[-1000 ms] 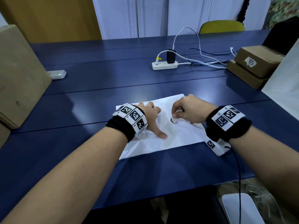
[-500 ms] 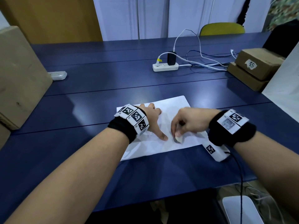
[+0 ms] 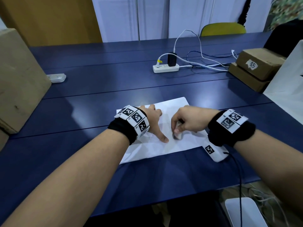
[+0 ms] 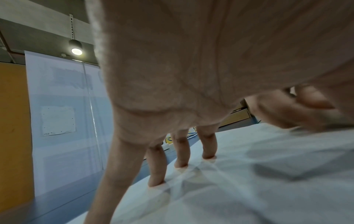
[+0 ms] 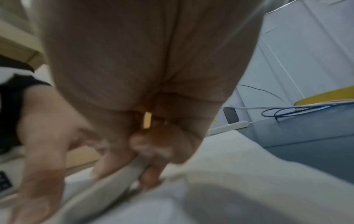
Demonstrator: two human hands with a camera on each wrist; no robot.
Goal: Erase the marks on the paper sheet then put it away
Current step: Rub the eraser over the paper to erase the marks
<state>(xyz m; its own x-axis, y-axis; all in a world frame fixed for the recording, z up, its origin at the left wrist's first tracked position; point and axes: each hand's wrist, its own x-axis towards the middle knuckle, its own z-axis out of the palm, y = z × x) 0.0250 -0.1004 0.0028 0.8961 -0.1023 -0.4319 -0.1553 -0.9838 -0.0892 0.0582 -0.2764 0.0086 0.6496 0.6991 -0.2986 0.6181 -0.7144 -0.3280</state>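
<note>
A creased white paper sheet [image 3: 173, 146] lies on the blue table [image 3: 114, 89] in front of me. My left hand [image 3: 155, 122] presses it flat, fingers spread straight, fingertips [image 4: 156, 182] on the sheet [image 4: 249, 189], thumb pointing toward the eraser. My right hand [image 3: 185, 122] pinches a small white eraser [image 3: 177, 135] and holds its lower end against the paper, just right of the left thumb. In the blurred right wrist view the eraser [image 5: 114, 180] shows between thumb and fingers [image 5: 151, 177]. I cannot make out any marks on the sheet.
A white power strip [image 3: 165, 68] with a black plug and cables lies farther back. Stacked cardboard boxes [image 3: 255, 68] stand at the right, a large box [image 3: 18, 82] at the left with a small white case [image 3: 56, 78] beside it. A yellow chair back [image 3: 223, 29] shows behind the table.
My right hand has drawn the eraser toward me and leftward across the sheet, ending close to the left thumb. The left hand has stayed pressing on the paper.
</note>
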